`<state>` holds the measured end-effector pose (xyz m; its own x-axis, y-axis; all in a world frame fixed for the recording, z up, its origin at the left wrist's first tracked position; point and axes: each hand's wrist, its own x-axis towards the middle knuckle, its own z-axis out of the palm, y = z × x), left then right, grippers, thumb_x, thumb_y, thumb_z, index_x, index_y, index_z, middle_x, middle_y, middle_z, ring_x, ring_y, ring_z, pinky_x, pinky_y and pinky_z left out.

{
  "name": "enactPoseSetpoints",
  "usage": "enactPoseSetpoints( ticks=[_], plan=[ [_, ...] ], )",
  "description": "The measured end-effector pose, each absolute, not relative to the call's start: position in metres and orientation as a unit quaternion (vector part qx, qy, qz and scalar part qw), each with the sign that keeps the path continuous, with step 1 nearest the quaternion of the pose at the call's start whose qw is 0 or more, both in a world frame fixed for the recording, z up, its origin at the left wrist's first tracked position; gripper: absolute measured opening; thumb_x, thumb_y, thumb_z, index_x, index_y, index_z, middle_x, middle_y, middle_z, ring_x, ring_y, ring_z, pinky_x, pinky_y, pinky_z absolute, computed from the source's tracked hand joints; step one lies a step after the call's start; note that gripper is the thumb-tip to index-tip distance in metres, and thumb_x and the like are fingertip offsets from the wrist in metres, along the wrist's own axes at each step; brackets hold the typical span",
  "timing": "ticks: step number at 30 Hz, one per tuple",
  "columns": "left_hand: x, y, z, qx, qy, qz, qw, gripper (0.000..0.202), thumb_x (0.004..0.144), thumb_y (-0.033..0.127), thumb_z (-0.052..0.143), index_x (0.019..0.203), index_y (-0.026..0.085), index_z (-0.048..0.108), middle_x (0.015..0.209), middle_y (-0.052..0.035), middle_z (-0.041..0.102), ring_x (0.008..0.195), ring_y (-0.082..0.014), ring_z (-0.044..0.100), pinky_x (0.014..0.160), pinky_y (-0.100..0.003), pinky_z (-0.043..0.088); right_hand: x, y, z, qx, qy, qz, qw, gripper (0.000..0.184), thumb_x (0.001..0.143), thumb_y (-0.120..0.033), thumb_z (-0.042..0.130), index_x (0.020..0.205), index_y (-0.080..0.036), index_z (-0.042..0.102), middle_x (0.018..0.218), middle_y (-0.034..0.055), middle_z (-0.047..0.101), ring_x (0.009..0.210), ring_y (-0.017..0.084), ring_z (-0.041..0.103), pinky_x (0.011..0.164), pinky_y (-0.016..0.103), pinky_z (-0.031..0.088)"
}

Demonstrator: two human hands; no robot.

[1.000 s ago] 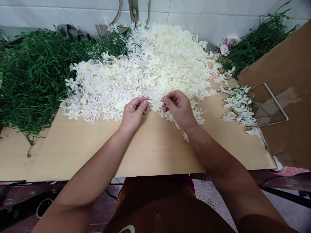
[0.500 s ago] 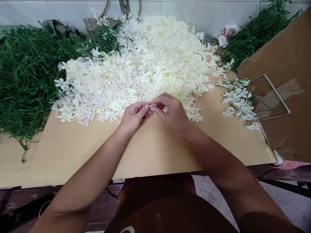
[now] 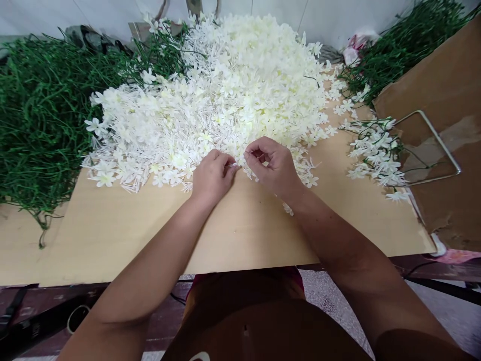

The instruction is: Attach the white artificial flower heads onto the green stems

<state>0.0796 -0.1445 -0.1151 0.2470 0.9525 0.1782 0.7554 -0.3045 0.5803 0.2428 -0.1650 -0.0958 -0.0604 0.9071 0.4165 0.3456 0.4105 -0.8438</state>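
My left hand (image 3: 213, 175) is closed at the front edge of a heap of white artificial flowers (image 3: 240, 85). A small white flower stem (image 3: 233, 165) pokes out between its thumb and forefinger. Just to the right, my right hand (image 3: 274, 166) is held with thumb and fingertips pinched together; whatever they hold, if anything, is too small to make out. A narrow gap separates the two hands. One loose white flower (image 3: 288, 209) lies on the board beside my right wrist.
Green plastic stems (image 3: 41, 120) are piled on the left, with another green pile (image 3: 409, 55) at the back right. Assembled white flowers on green stems (image 3: 378, 153) lie by a metal wire frame (image 3: 439, 143) against a cardboard sheet (image 3: 447, 85). The wooden board (image 3: 240, 240) ends near my body.
My hands have moved apart; they were together over thin white stems. The right hand has drawn slightly up and to the right. A loose flower now shows beside the right wrist.
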Motion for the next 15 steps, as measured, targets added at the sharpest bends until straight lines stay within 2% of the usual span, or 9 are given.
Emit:
enactPoseSetpoints(
  ticks=[3,6,11,15],
  plan=[
    [0.0799,-0.1425,-0.1172,0.76,0.552,0.28,0.197,0.008,0.081,0.025,0.061,0.08,0.018,0.065,0.086,-0.0046,0.063,0.078,-0.0183,0.057,0.065,-0.029,0.039,0.2414,-0.1642,-0.0996,-0.474,-0.663,0.299,0.496,0.005,0.08,-0.018,0.057,0.076,-0.019,0.055,0.07,-0.0026,0.056,0.061,0.009,0.05,0.059,0.024,0.044],
    [0.0768,-0.139,-0.1214,0.735,0.528,0.35,0.241,0.008,0.081,0.026,0.06,0.081,0.018,0.063,0.082,-0.0022,0.063,0.071,-0.015,0.055,0.066,-0.028,0.041,0.2412,-0.1638,-0.1017,-0.478,-0.654,0.31,0.498,0.005,0.079,-0.017,0.057,0.076,-0.019,0.054,0.068,-0.0037,0.056,0.058,0.008,0.05,0.057,0.023,0.044],
    [0.0753,-0.1404,-0.1206,0.706,0.507,0.397,0.294,0.013,0.081,0.03,0.06,0.079,0.018,0.062,0.076,-0.0001,0.063,0.063,-0.0122,0.052,0.063,-0.026,0.042,0.2414,-0.1628,-0.1027,-0.458,-0.673,0.26,0.519,0.003,0.08,-0.016,0.058,0.078,-0.019,0.057,0.084,0.0015,0.061,0.078,0.013,0.06,0.067,0.027,0.051],
    [0.0776,-0.1461,-0.1151,0.696,0.504,0.393,0.328,0.017,0.081,0.034,0.061,0.076,0.018,0.061,0.067,0.0016,0.059,0.059,-0.0113,0.048,0.057,-0.025,0.038,0.2415,-0.1603,-0.1071,-0.45,-0.7,0.181,0.523,0.005,0.081,-0.015,0.059,0.078,-0.019,0.059,0.095,0.0054,0.061,0.089,0.017,0.061,0.076,0.032,0.053]
  ],
)
